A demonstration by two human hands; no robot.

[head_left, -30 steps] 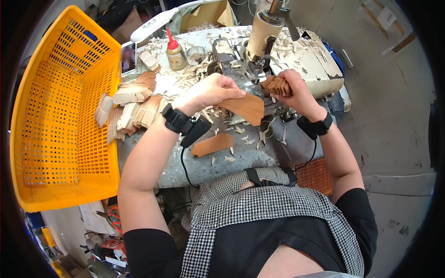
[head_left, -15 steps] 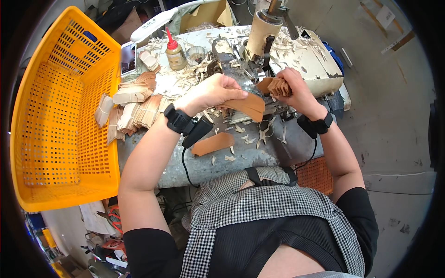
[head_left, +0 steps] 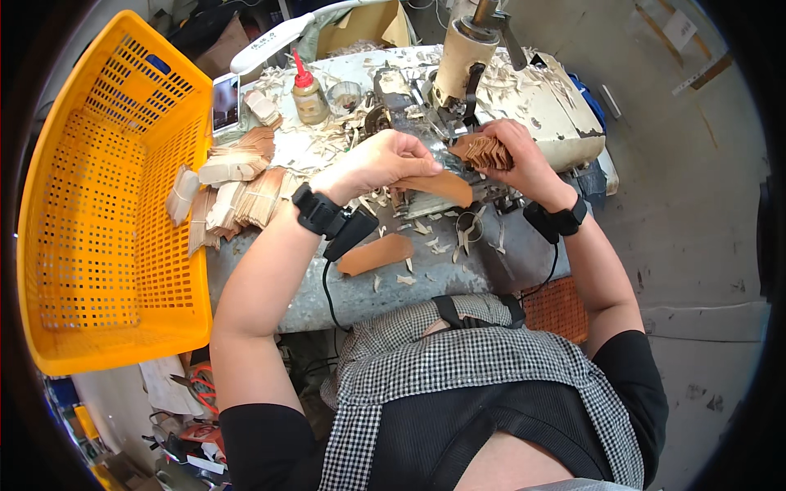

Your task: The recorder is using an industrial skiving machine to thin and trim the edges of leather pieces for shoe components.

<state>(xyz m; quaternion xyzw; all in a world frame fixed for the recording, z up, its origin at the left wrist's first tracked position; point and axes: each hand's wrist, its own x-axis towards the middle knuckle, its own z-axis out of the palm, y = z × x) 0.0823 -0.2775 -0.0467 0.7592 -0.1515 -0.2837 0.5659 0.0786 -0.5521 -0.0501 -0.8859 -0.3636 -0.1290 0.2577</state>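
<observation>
Your left hand (head_left: 386, 164) is pinching a tan strip (head_left: 450, 188) between closed thumb and fingers, the strip extending rightward from the fingertips. Your right hand (head_left: 519, 155) is gripping a fanned brown stack (head_left: 483, 152), fingers curled around it, the pieces protruding leftward from them. A loose tan piece (head_left: 375, 254) is lying nearer you than your left fingers, not touching them. Tied bundles (head_left: 246, 200) are lying well left of those fingers.
</observation>
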